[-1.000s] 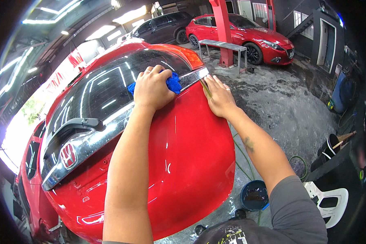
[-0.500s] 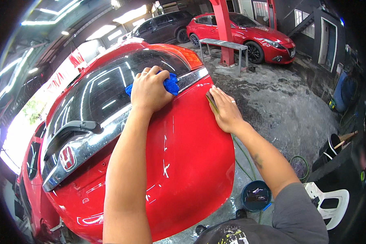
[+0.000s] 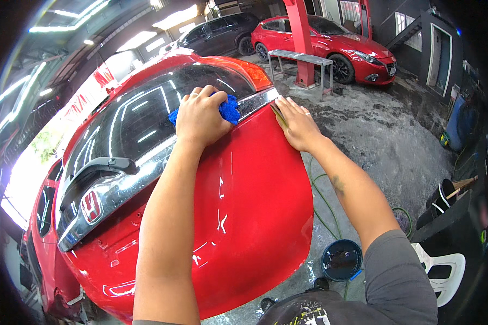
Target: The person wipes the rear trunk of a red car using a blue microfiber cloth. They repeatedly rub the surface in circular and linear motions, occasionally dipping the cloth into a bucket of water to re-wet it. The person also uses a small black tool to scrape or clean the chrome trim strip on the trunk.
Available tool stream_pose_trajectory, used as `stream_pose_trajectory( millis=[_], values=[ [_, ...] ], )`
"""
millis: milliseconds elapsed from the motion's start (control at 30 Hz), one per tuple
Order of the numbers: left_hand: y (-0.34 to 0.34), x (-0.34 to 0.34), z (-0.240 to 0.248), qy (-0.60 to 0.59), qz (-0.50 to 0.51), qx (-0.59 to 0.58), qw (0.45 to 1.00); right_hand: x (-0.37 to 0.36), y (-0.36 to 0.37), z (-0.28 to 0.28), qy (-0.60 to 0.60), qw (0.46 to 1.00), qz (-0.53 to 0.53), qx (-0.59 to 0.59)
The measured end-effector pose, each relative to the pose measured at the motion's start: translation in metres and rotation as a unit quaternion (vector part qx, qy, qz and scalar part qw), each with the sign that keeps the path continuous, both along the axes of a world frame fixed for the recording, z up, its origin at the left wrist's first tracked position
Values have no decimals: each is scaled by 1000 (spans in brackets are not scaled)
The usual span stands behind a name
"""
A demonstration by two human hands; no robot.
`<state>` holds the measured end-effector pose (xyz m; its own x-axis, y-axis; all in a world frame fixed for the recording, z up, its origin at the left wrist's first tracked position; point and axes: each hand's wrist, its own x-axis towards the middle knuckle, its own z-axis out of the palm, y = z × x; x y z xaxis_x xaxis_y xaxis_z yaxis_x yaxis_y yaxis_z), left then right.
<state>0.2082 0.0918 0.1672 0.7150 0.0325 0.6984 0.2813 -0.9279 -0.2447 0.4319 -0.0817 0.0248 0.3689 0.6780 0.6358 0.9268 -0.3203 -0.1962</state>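
A red car tailgate (image 3: 249, 206) fills the middle of the view, with a dark rear window (image 3: 141, 116) above a chrome trim strip (image 3: 257, 102). My left hand (image 3: 203, 116) grips a bunched blue cloth (image 3: 229, 110) and presses it on the window's lower edge by the trim. At the tailgate's right edge, my right hand (image 3: 298, 123) lies with fingers extended over a thin olive-yellow pad (image 3: 279, 116), holding it against the painted edge. The palm hides most of the pad. A black rear wiper (image 3: 100, 167) rests left of my left forearm.
A dark bucket of liquid (image 3: 341, 260) stands on the wet floor beside a green hose (image 3: 325, 203). Right of it is a white plastic chair (image 3: 444, 271). Farther back are a metal bench (image 3: 301, 57), a red post (image 3: 299, 38) and another red car (image 3: 336, 46).
My right hand has slid up along the tailgate's edge with the pad, toward the chrome strip's end. My left hand stays on the cloth in about the same place.
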Motion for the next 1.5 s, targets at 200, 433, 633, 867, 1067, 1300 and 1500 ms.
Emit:
stream_pose_trajectory(
  millis=[200, 433, 633, 867, 1067, 1300, 1500],
  values=[
    [-4, -7, 2, 13, 20, 1, 1000, -49, 7, -3, -2, 1000, -2, 3],
    [-9, -2, 2, 1, 5, 2, 1000, -14, 1, 16, 30, 998, -44, -25],
    [2, -10, 4, 9, 13, 4, 1000, -148, 11, 1, -40, 998, 39, 21],
    [1, 0, -3, -3, -1, 11, 1000, -107, -20, -7, -41, 999, 3, 22],
    [7, -5, -9, -14, 6, 13, 1000, -224, -56, -47, -35, 995, 96, 15],
    [10, -6, -6, 2, 20, 6, 1000, -164, 16, 1, 16, 998, 29, 61],
    [7, -10, -11, -5, 14, 1, 1000, -232, -37, -31, -33, 997, 72, -5]
  ],
)
